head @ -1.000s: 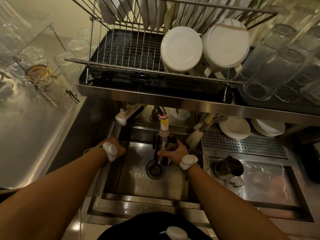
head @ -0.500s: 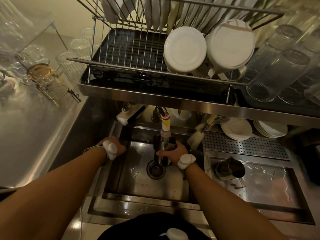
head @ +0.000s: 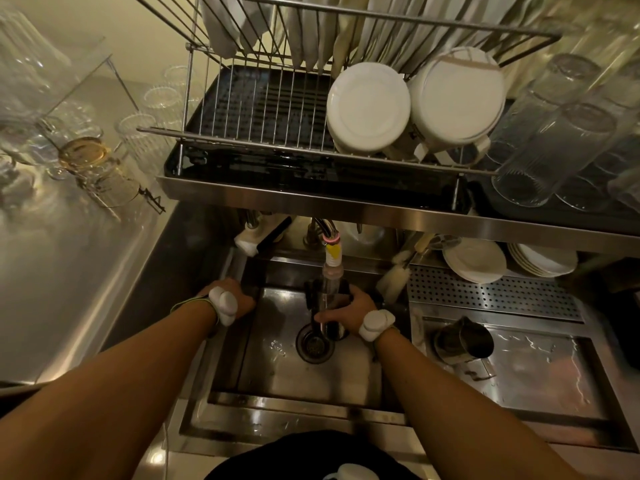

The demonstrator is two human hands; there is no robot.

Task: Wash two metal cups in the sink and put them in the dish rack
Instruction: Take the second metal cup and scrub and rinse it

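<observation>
While my right hand (head: 349,311) grips the metal cup (head: 329,306) under the tap nozzle (head: 332,268), almost nothing has changed in the last second: the hand and the cup stay at the same place over the drain (head: 314,344), and only my head has shifted a little. I judge from this that the first cup is still in the rinsing step and nothing has gone to the rack yet. The cup sits at about 9 o'clock from my palm, with my fingers wrapped around its wall, and the nozzle comes down into or just over its mouth from 12 o'clock; whether water runs I cannot tell. My left hand (head: 235,299) is clenched on the left edge of the sink (head: 242,341), holding no cup. A second metal cup (head: 462,341) stands on the drainboard (head: 540,368) at 3 o'clock from my right hand, well apart from it. The dish rack (head: 263,109) is at 12 o'clock above the sink, with free wire space left of two white mugs (head: 369,107).
</observation>
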